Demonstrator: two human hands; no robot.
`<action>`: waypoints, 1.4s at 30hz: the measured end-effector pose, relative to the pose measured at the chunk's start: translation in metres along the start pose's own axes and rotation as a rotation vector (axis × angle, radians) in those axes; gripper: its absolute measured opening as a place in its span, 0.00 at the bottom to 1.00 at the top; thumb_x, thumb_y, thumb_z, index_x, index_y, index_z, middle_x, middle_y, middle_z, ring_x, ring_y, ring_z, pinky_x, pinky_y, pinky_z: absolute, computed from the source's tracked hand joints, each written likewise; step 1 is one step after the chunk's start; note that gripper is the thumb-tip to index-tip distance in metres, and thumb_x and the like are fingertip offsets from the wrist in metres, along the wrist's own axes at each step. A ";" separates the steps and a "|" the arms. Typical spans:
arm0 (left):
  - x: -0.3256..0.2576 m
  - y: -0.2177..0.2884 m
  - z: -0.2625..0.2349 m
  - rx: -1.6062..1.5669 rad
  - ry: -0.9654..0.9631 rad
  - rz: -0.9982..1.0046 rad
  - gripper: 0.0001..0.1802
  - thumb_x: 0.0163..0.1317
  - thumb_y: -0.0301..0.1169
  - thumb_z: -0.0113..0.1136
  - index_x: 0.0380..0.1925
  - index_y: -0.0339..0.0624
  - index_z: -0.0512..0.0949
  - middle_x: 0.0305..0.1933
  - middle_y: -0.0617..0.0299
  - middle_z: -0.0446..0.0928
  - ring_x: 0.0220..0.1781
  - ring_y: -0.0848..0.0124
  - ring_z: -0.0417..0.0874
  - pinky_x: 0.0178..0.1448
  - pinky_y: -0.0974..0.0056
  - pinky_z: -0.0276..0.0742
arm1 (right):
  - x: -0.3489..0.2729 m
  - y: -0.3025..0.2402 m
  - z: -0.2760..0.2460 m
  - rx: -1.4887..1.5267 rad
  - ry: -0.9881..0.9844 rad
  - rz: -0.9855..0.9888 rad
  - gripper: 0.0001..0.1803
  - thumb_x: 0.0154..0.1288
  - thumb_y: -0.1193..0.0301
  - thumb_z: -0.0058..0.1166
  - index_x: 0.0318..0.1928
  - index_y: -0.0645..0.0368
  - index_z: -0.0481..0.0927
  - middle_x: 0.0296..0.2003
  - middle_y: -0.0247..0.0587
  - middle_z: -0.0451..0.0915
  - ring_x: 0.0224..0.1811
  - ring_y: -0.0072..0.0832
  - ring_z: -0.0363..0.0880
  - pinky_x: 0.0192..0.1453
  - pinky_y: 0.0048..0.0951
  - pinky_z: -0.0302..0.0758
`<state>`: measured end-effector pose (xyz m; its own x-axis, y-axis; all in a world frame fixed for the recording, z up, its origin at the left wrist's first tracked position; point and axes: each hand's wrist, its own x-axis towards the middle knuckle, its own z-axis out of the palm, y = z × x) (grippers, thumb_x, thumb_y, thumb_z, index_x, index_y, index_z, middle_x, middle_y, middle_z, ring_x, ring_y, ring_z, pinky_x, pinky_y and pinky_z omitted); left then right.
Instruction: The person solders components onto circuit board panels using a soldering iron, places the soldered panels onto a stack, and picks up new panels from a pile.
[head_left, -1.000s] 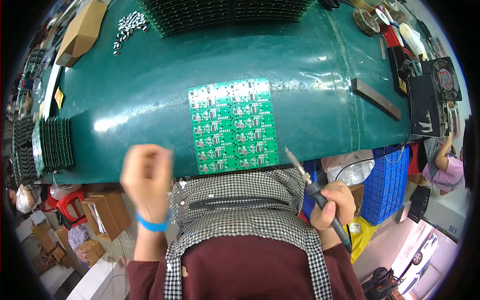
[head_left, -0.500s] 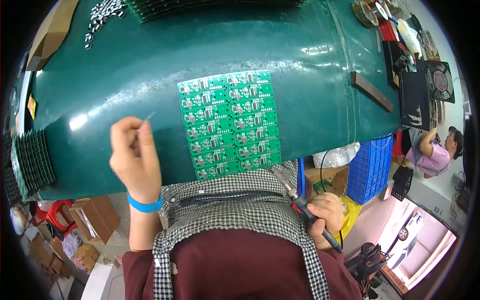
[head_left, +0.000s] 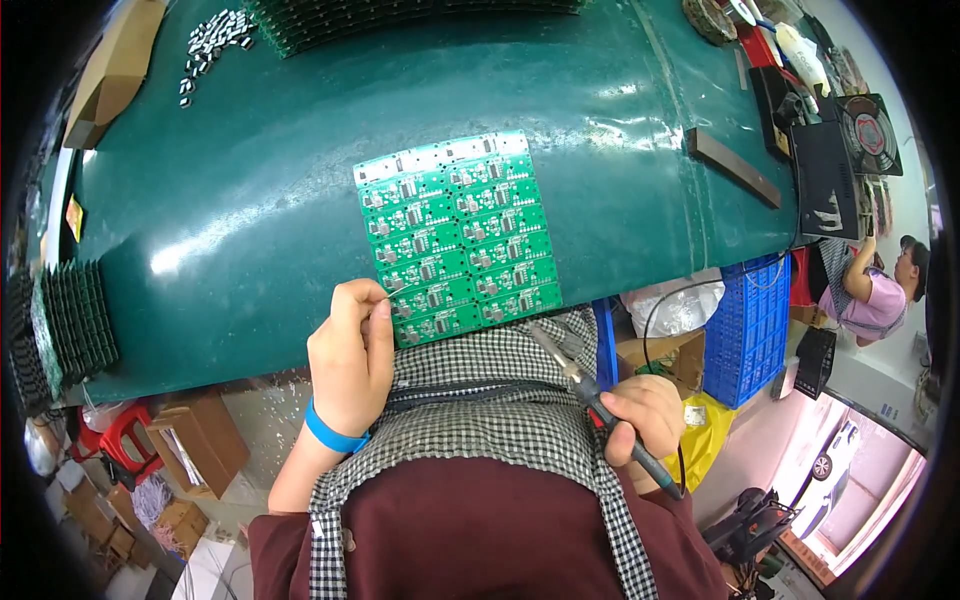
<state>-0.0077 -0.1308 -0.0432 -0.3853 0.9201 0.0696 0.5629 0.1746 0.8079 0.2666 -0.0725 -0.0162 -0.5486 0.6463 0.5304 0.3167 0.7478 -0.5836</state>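
A green circuit board panel (head_left: 455, 240), divided into two columns of repeated small boards, lies on the green table in front of me. My left hand (head_left: 350, 345) is at its lower left edge, thumb and forefinger pinched on a thin pale strip (head_left: 402, 293) that reaches over the panel. Whether this is solder wire or something else is too small to tell. To the right, my right hand (head_left: 645, 425) is wrapped round a soldering iron (head_left: 605, 415). The iron's metal tip points up and left, close to the panel's lower right corner, over my checked apron.
Small black-and-white parts (head_left: 215, 42) lie scattered at the far left. Stacked boards stand in a rack (head_left: 75, 320) at left and another rack (head_left: 350, 15) at the back. A dark bar (head_left: 733, 167) and a black fan (head_left: 868, 135) are right; a blue crate (head_left: 745, 335) stands beside the table.
My left hand has moved right, from the bare table to the panel's lower left edge, bringing the thin strip over the boards. The soldering iron has shifted slightly up and left.
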 end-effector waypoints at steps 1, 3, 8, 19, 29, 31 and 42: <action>0.000 0.001 0.001 -0.039 0.004 -0.004 0.04 0.64 0.19 0.52 0.38 0.36 0.70 0.22 0.57 0.72 0.19 0.69 0.72 0.26 0.67 0.69 | -0.002 0.000 -0.002 0.000 0.002 -0.003 0.11 0.60 0.69 0.50 0.32 0.65 0.80 0.19 0.40 0.78 0.18 0.31 0.78 0.23 0.29 0.74; 0.002 0.002 0.001 -0.050 0.014 -0.012 0.03 0.64 0.20 0.53 0.37 0.36 0.71 0.24 0.56 0.73 0.20 0.68 0.73 0.27 0.66 0.69 | -0.007 0.002 -0.005 0.001 0.114 -0.003 0.12 0.61 0.68 0.49 0.31 0.65 0.79 0.18 0.40 0.77 0.17 0.32 0.77 0.23 0.30 0.73; 0.031 -0.028 -0.031 0.101 0.421 -0.055 0.05 0.62 0.24 0.58 0.35 0.32 0.79 0.32 0.57 0.79 0.33 0.73 0.77 0.39 0.70 0.73 | -0.002 0.012 -0.006 -0.090 0.253 0.052 0.13 0.61 0.68 0.43 0.33 0.68 0.74 0.16 0.45 0.72 0.15 0.32 0.70 0.21 0.31 0.67; 0.090 0.004 -0.034 0.339 0.496 0.234 0.05 0.55 0.21 0.62 0.33 0.38 0.78 0.31 0.60 0.79 0.30 0.68 0.81 0.35 0.69 0.75 | 0.083 0.026 0.032 0.115 0.082 0.099 0.13 0.54 0.74 0.57 0.38 0.71 0.79 0.24 0.48 0.80 0.22 0.37 0.80 0.28 0.32 0.78; 0.086 0.008 -0.008 0.146 0.177 0.104 0.10 0.49 0.19 0.61 0.29 0.42 0.72 0.34 0.61 0.78 0.27 0.62 0.80 0.27 0.63 0.76 | 0.124 0.022 0.072 0.139 -0.047 0.037 0.09 0.52 0.78 0.59 0.35 0.68 0.80 0.23 0.46 0.80 0.20 0.34 0.80 0.25 0.28 0.76; 0.087 0.009 -0.007 0.145 0.166 0.079 0.10 0.49 0.19 0.61 0.29 0.42 0.71 0.34 0.62 0.78 0.27 0.62 0.80 0.26 0.63 0.75 | 0.128 0.022 0.075 0.131 -0.069 0.069 0.08 0.52 0.79 0.59 0.35 0.68 0.80 0.23 0.46 0.80 0.20 0.34 0.80 0.25 0.28 0.76; 0.085 0.006 -0.004 0.112 0.167 0.076 0.09 0.51 0.16 0.60 0.30 0.38 0.72 0.37 0.56 0.80 0.28 0.65 0.78 0.26 0.66 0.71 | 0.128 0.024 0.083 0.152 -0.055 0.052 0.08 0.52 0.78 0.60 0.34 0.66 0.80 0.23 0.44 0.80 0.21 0.33 0.80 0.24 0.27 0.76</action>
<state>-0.0402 -0.0531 -0.0301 -0.4491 0.8629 0.2318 0.6693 0.1530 0.7270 0.1399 0.0155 -0.0129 -0.5774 0.6711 0.4651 0.2271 0.6791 -0.6980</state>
